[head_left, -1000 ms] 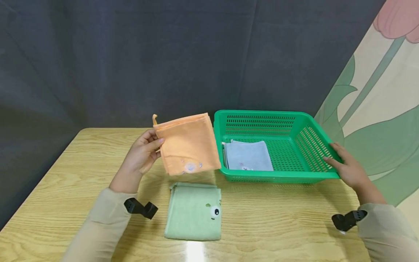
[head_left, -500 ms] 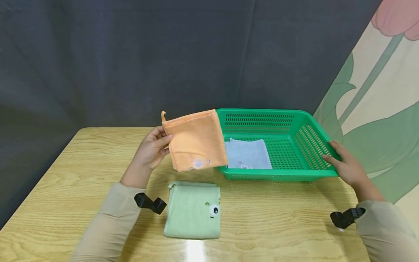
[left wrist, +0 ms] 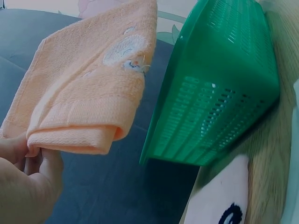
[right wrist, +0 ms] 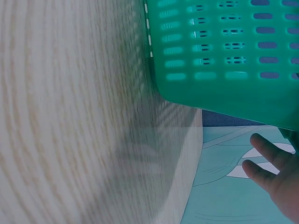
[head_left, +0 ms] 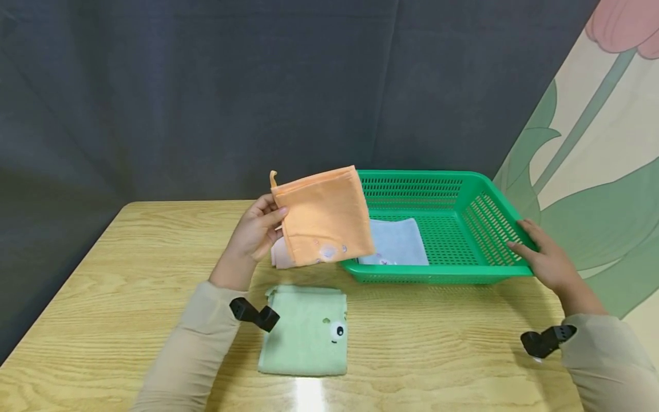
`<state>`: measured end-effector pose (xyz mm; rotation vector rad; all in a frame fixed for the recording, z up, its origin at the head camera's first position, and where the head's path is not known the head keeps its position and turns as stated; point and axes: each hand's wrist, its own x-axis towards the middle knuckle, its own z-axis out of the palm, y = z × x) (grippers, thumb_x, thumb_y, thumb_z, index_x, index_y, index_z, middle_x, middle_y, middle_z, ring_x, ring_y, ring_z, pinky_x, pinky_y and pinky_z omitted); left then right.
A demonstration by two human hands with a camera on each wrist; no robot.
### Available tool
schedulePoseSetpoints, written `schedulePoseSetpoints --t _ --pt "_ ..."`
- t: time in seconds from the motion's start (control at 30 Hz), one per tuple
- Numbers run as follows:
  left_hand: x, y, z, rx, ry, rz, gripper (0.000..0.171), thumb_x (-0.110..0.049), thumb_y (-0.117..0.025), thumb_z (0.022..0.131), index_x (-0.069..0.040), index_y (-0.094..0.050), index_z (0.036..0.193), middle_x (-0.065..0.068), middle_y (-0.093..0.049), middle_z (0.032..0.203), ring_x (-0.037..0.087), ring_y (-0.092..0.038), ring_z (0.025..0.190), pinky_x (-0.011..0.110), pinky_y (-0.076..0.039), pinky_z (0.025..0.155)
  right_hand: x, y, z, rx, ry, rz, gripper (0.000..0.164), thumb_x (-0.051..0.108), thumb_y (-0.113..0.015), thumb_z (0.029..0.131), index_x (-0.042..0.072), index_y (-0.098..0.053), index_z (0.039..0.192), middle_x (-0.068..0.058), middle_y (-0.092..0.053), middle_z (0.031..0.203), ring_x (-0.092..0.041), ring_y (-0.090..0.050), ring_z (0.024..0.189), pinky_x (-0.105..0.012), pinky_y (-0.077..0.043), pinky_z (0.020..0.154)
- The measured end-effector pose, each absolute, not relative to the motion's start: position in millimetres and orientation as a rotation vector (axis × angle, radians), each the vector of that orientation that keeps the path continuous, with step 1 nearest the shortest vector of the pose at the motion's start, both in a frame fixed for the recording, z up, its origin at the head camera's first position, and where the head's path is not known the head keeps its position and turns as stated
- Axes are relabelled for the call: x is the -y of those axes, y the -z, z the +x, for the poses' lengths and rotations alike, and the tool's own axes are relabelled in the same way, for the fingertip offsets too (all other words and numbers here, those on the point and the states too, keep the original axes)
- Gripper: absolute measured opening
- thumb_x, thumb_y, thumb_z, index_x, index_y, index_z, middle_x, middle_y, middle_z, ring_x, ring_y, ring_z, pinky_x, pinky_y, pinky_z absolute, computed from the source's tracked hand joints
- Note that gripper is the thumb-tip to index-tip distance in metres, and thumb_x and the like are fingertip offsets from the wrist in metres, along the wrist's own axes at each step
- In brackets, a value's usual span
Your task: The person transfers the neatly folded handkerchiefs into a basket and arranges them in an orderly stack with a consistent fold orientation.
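Over the left end of the green basket [head_left: 437,273], as seen from the head view, hangs a folded orange cloth [head_left: 324,217], its little loop [head_left: 273,178] poking up at one corner. The left hand [head_left: 254,232] has it pinched along its left edge, thumb in front and fingers behind; the left wrist view shows a gap between cloth and basket. Across from it, the right hand [head_left: 551,260] holds the basket's right end, thumb over the rim — two of its fingers show stretched out below the rim in the right wrist view.

As for progress, I'd call it partway. A folded blue cloth [head_left: 396,240] lies on the basket floor; whether more is in there behind the orange one, I can't see from here. The orange cloth is off the table [head_left: 128,274] but not yet set down. Two others lie outside — a folded green cloth [head_left: 304,337], in front of the basket and to its left, and a pale pink cloth [head_left: 280,257], mostly hidden behind the orange one. Neither is touched by a hand.
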<state>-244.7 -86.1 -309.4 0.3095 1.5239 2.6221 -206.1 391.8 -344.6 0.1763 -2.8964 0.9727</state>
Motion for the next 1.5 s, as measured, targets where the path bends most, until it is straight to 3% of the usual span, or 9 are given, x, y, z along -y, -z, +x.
schedulePoseSetpoints --t 1.5 --pt "20.7 300.4 -264.0 -1.460 -2.602 0.236 0.015 0.005 -0.045 0.086 -0.007 -0.049 0.093 0.008 -0.044 0.088 0.013 -0.049 0.071 0.025 -0.044 0.059 -392.1 345.0 -206.4 2.895 -0.955 0.171 0.060 0.028 -0.033 0.093 0.002 -0.001 0.137 -0.021 0.009 0.140 -0.047 0.008 0.121 -0.067 0.001 0.084"
